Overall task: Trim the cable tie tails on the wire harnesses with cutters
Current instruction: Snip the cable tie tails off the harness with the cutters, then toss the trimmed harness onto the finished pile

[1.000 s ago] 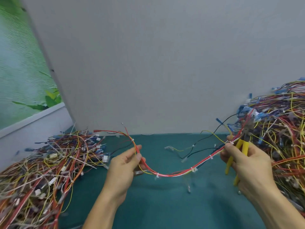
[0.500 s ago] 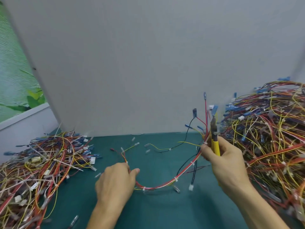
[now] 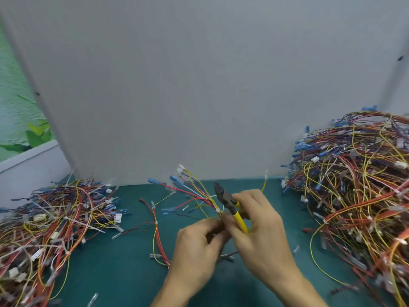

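Observation:
My left hand (image 3: 197, 244) pinches a wire harness (image 3: 194, 196) of red, yellow and blue wires at table centre; its free ends fan up and left with blue and white connectors. A white cable tie (image 3: 218, 210) sits on the bundle just above my fingers. My right hand (image 3: 259, 227) grips yellow-handled cutters (image 3: 230, 204), dark jaws pointing up-left beside the tie. The rest of the harness trails down-left across the green mat (image 3: 124, 262).
A large pile of harnesses (image 3: 358, 187) fills the right side. A lower pile (image 3: 51, 220) covers the left. A grey partition wall (image 3: 199, 85) stands behind the mat. Small clipped tie tails and loose bits (image 3: 92, 299) lie on the mat.
Both hands came together at the centre. The harness, earlier stretched between them, is now bunched with its connector ends fanned upward, and the cutters have tilted toward the tie.

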A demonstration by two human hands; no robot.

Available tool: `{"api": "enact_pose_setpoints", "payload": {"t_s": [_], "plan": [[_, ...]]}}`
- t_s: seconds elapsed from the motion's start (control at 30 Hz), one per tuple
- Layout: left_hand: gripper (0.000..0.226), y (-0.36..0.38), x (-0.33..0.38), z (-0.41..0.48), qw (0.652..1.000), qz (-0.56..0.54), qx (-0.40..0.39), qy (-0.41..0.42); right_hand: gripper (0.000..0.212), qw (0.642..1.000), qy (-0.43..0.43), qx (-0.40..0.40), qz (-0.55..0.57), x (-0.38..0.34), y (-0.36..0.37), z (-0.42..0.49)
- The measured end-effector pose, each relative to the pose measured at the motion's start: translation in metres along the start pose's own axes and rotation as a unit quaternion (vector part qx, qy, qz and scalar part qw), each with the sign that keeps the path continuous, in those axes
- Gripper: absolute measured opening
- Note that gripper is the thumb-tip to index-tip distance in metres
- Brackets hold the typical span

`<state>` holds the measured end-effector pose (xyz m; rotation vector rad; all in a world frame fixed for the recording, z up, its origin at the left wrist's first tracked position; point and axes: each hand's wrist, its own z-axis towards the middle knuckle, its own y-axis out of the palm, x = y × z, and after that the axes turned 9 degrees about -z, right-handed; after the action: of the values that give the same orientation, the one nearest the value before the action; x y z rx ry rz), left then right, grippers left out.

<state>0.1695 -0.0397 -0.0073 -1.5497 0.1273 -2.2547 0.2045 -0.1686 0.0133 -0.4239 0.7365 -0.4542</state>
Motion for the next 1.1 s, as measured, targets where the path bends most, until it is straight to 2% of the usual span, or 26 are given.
{"api": "enact_pose_setpoints", "payload": {"t_s": [0.1, 0.2, 0.37, 0.53, 0.7, 0.87, 1.1], "plan": [[0.024, -0.004, -0.004, 0.002, 0.999, -0.024, 0.017, -0.020, 0.008, 0.996, 0.009, 0.052, -0.065, -0.009, 0.006, -0.008], [0.019, -0.006, -0.007, 0.002, 0.999, -0.005, 0.032, -0.007, 0.012, 0.992, 0.044, 0.009, -0.116, -0.011, 0.015, -0.017], [0.017, -0.003, -0.006, 0.001, 1.000, 0.003, -0.006, 0.008, 0.014, 0.990, 0.096, -0.010, -0.100, -0.006, 0.019, -0.017], [0.056, -0.004, -0.007, 0.000, 0.998, -0.004, -0.055, 0.023, 0.013, 0.988, 0.115, -0.006, -0.104, -0.001, 0.019, -0.017], [0.068, -0.007, -0.012, 0.000, 0.997, 0.001, -0.077, 0.020, 0.009, 0.989, 0.139, -0.014, -0.045, 0.006, 0.024, -0.019], [0.056, -0.008, -0.009, 0.000, 0.995, 0.013, -0.102, 0.020, 0.017, 0.982, 0.187, 0.028, -0.007, 0.017, 0.019, -0.011], [0.029, -0.014, -0.013, 0.001, 0.997, 0.071, -0.011, 0.036, 0.020, 0.955, 0.243, 0.169, -0.009, 0.048, -0.029, 0.024]]}}
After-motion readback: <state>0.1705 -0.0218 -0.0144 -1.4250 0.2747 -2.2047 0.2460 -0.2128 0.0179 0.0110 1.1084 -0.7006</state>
